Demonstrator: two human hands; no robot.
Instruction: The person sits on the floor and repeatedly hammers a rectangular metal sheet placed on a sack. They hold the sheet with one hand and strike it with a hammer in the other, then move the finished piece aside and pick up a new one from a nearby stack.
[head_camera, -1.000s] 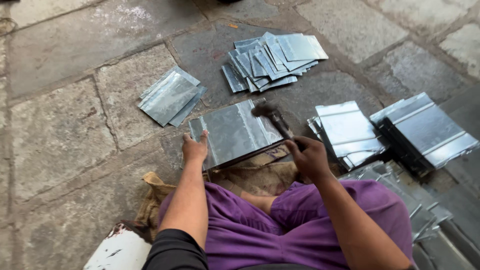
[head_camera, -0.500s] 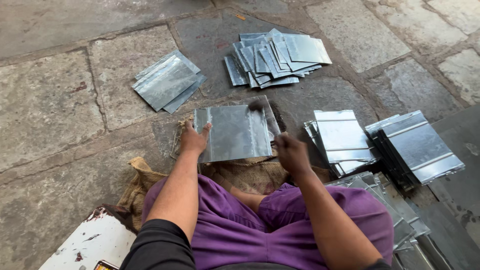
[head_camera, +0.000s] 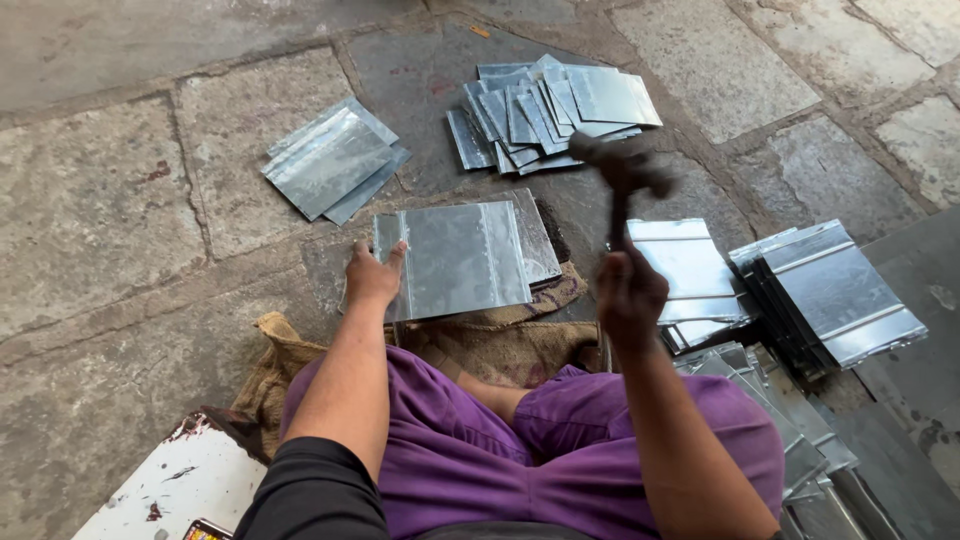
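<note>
Head view: left hand (head_camera: 372, 277) presses flat, shiny ribbed metal sheet (head_camera: 455, 258); right hand (head_camera: 630, 293) grips raised hammer (head_camera: 622, 180).

Outdoor floor of big grey stone slabs (head_camera: 90, 200) with dirt-filled joints, flat daylight, a brown burlap sack (head_camera: 500, 345) spread on the ground, a paint-stained white board (head_camera: 170, 490) at the near left.

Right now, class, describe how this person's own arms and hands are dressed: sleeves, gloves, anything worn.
Both hands are bare: the left hand and the right hand wear no gloves. No rings, watch or bracelet show. The forearms are uncovered. A black sleeve covers the left upper arm; the right arm's sleeve is out of view.
</note>
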